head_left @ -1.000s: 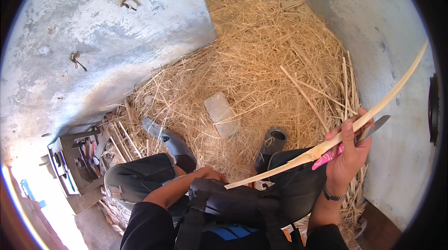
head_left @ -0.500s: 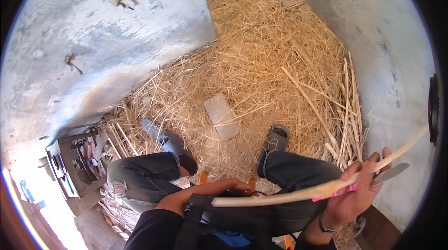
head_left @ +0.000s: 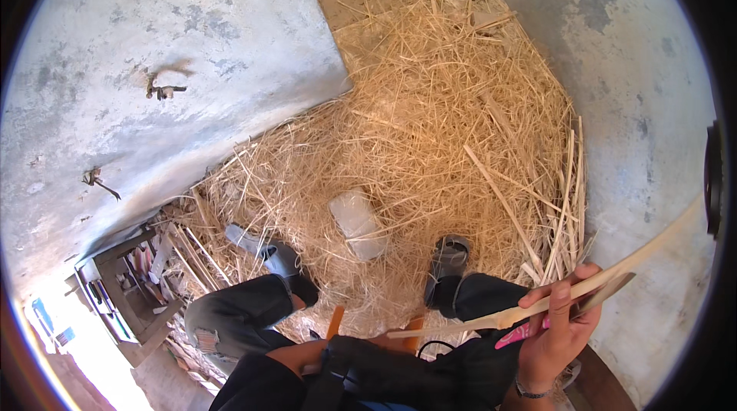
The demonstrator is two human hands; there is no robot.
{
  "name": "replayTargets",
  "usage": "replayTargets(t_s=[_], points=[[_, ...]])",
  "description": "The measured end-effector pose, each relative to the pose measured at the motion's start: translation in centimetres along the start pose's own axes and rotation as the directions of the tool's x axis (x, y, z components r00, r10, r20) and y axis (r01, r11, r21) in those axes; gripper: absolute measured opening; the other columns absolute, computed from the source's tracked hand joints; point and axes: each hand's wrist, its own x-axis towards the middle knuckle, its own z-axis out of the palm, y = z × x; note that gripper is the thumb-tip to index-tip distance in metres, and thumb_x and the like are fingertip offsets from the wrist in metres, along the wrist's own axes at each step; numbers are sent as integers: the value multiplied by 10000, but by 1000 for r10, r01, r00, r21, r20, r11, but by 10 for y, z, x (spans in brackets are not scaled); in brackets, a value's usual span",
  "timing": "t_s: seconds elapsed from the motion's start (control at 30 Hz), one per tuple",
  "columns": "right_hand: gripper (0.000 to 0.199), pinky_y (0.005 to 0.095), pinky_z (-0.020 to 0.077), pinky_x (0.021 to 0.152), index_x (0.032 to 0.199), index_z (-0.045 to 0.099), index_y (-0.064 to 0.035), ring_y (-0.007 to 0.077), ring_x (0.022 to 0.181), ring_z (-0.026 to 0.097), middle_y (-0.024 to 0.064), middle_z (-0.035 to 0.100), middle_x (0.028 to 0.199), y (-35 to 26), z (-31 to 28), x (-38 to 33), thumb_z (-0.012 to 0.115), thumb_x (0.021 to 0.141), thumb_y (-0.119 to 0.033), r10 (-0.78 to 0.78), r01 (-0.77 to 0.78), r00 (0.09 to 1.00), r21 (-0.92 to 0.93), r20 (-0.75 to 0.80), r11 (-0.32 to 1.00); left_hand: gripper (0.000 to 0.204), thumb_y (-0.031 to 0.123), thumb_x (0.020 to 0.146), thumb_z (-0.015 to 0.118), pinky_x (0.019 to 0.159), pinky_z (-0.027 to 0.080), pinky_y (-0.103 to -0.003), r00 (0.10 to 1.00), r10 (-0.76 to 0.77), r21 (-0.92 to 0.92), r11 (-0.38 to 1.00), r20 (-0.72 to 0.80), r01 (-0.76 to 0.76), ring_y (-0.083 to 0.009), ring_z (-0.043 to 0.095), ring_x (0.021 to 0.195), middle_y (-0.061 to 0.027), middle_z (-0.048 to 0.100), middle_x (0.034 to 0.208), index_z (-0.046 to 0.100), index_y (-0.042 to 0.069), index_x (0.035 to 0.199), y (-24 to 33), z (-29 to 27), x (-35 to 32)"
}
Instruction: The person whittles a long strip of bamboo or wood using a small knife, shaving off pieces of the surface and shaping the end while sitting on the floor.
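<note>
My right hand point(head_left: 556, 326), at the lower right, is closed around a knife and a long pale strip of split wood or bamboo. The knife's blade point(head_left: 606, 293) points up and to the right beneath the strip, and its pink handle point(head_left: 516, 333) shows below my fingers. From a thin end near my lap, the strip point(head_left: 614, 269) slants up past my fingers toward the right rim; a knot shows partway along it. Only a little of my left hand point(head_left: 384, 343) appears, low in the middle by the strip's thin end. Dark straps and clothing hide its fingers.
Shavings point(head_left: 430, 127) cover the floor, with a pale block point(head_left: 358, 224) between my sandalled feet. Long split strips point(head_left: 568, 204) lie along the right wall. A wooden box of odds and ends point(head_left: 130, 288) stands at the left. A pale wall point(head_left: 199, 50) juts out upper left.
The view has tilted and shifted. My right hand, still holding knife and strip, sits lower and a little to the left. The strip's near end has moved right, and my left hand is more hidden.
</note>
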Motion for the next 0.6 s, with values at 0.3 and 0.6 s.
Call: replayTargets(t_s=[0.3,0.6], points=[[318,203,329,363,1242,451,5,151,559,655,56,568,762,3,-10,0,625,1008,-121,-28,26,1000,148,13,989,617,551,821,694,889,509,-430,997,-67,1,998,-43,67,-308,648,1080,-223,697,1136,710,37,1162,-6,-11,-7],[302,205,351,379,1236,451,10,164,588,664,64,568,764,21,-60,-53,616,1007,-96,-149,156,988,242,-48,958,605,540,820,688,843,534,-439,975,-143,41,988,-172,152,-325,677,1022,-235,706,1100,714,28,1142,-27,-13,6]])
